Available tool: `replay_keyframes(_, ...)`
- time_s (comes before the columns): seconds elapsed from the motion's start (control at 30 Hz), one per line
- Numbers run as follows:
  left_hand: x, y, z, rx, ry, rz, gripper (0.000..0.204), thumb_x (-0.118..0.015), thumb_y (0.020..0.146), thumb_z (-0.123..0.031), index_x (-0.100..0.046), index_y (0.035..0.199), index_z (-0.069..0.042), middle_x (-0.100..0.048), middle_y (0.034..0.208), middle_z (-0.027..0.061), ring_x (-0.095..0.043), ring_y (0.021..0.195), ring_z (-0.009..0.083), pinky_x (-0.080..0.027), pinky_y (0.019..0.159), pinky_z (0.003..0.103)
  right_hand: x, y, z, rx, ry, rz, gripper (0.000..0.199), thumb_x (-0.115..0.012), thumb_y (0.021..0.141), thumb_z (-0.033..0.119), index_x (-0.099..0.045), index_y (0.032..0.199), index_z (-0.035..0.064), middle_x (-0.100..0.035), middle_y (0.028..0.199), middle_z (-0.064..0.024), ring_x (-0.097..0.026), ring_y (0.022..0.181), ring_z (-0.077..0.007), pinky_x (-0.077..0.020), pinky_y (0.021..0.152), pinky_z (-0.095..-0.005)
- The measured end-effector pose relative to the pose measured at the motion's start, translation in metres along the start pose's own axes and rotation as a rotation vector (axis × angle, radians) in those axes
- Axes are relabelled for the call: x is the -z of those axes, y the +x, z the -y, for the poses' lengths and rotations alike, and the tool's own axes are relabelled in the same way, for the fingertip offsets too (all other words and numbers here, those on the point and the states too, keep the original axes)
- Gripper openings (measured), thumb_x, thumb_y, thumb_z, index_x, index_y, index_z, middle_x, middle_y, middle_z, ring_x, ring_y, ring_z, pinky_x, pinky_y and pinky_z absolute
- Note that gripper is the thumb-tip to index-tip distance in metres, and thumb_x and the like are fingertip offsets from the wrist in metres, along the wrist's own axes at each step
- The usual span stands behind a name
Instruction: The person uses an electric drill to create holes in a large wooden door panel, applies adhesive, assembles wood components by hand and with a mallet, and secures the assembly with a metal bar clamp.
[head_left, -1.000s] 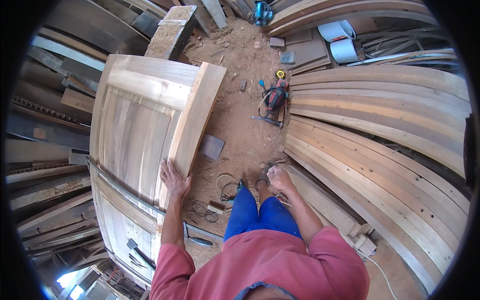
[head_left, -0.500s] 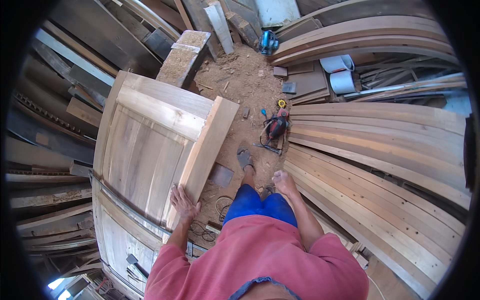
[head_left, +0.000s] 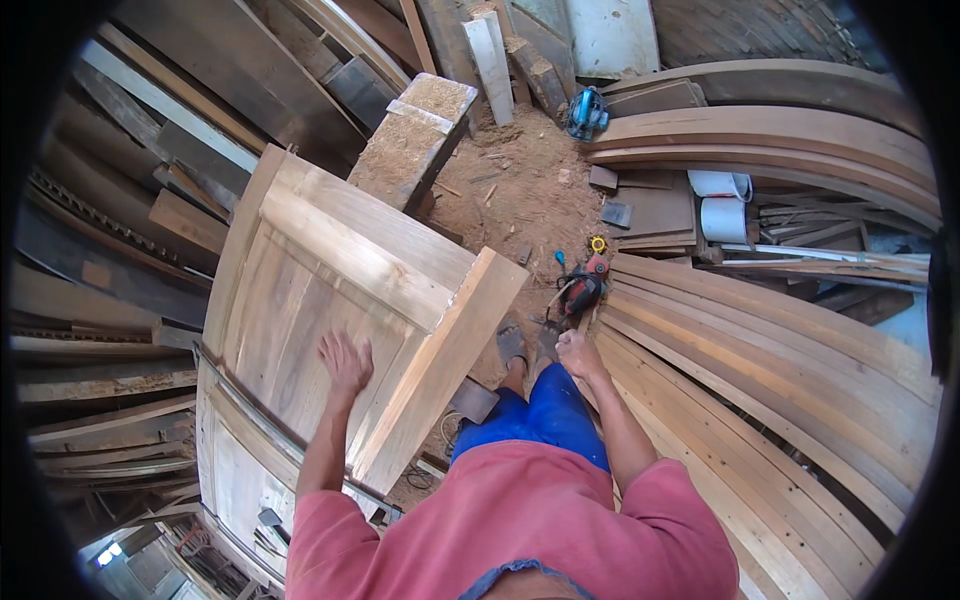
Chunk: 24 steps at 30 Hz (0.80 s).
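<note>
My left hand (head_left: 346, 364) is over the pale wooden panel door (head_left: 290, 300), fingers spread and holding nothing. Whether it touches the boards I cannot tell. Along the door's near right side runs a thick plank edge (head_left: 440, 365). A long metal bar clamp (head_left: 262, 425) crosses the door below my hand. My right hand (head_left: 577, 355) is closed in a fist in front of my right leg; its fingers hide anything they may hold. Just beyond it, a red and black corded power tool (head_left: 582, 290) lies on the floor beside the stacked boards.
Long planks (head_left: 740, 370) are stacked on the right. A sawdust-covered bench (head_left: 415, 135) stands beyond the door. A teal power saw (head_left: 587, 113) and white buckets (head_left: 722, 218) are at the far right. A yellow tape measure (head_left: 598, 244) lies near the corded tool. Leaning boards line the left.
My left hand has left the plank edge and moved left and farther over the panel. The whole view has shifted, with my body nearer the planks. My right hand stays closed.
</note>
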<state>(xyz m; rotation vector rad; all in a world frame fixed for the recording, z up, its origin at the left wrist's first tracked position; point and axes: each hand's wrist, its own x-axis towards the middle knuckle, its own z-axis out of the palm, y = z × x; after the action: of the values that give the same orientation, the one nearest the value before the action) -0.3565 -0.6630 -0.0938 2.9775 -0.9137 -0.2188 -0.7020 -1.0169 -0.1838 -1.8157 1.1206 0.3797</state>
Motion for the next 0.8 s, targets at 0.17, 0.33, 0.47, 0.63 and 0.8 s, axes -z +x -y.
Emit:
replay_keyframes(0.17,0.015,0.19,-0.031,-0.05,-0.026,-0.11,0.064,-0.056,0.098,-0.038,-0.039,0.15,-0.007,-0.032,0.159,0.0261,-0.036,0.14,0.0476,-0.026,0.115,0.062,0.037,0.077,0.034,0.084,-0.172,0.042,0.033,-0.058,0.088,0.026,-0.072,0.109,0.0037,-0.072,0.106,-0.0236,-0.068,0.104,-0.0419,-0.0523,0.092,-0.0492)
replay_keyframes(0.33,-0.018,0.272,-0.04,-0.08,0.143,-0.014,0.071,-0.057,0.095,-0.04,-0.034,0.154,-0.008,-0.025,0.163,0.0257,-0.025,0.148,0.0449,-0.018,0.121,0.056,0.042,0.193,0.057,0.24,-0.293,0.169,0.033,-0.057,0.088,0.026,-0.072,0.106,0.0035,-0.07,0.107,-0.0266,-0.066,0.104,-0.0451,-0.0523,0.09,-0.0518)
replay_keyframes(0.47,-0.035,0.287,-0.042,-0.279,0.113,-0.054,0.078,-0.057,0.092,-0.035,-0.028,0.159,-0.007,-0.016,0.166,0.0267,-0.016,0.152,0.0443,-0.009,0.123,0.053,0.019,0.29,0.061,0.197,-0.353,0.212,0.032,-0.06,0.088,0.027,-0.072,0.105,0.0026,-0.07,0.104,-0.0277,-0.067,0.101,-0.0465,-0.0524,0.087,-0.0532)
replay_keyframes(0.63,-0.03,0.294,-0.034,-0.324,0.015,-0.03,0.077,-0.055,0.092,-0.04,-0.031,0.157,-0.007,-0.015,0.166,0.029,-0.015,0.152,0.046,-0.008,0.123,0.055,-0.051,0.408,0.062,0.113,-0.607,0.522,0.037,-0.059,0.089,0.029,-0.072,0.117,0.0071,-0.067,0.124,-0.0263,-0.064,0.116,-0.0447,-0.0517,0.098,-0.0533)
replay_keyframes(0.8,-0.033,0.298,-0.028,-0.337,-0.041,0.014,0.076,-0.046,0.096,-0.052,-0.032,0.156,-0.007,-0.013,0.166,0.0304,-0.015,0.151,0.0477,-0.009,0.122,0.056,-0.119,0.489,0.066,0.267,-0.777,0.512,0.042,-0.058,0.09,0.026,-0.067,0.131,0.0162,-0.059,0.138,-0.019,-0.059,0.125,-0.0438,-0.0495,0.104,-0.0513)
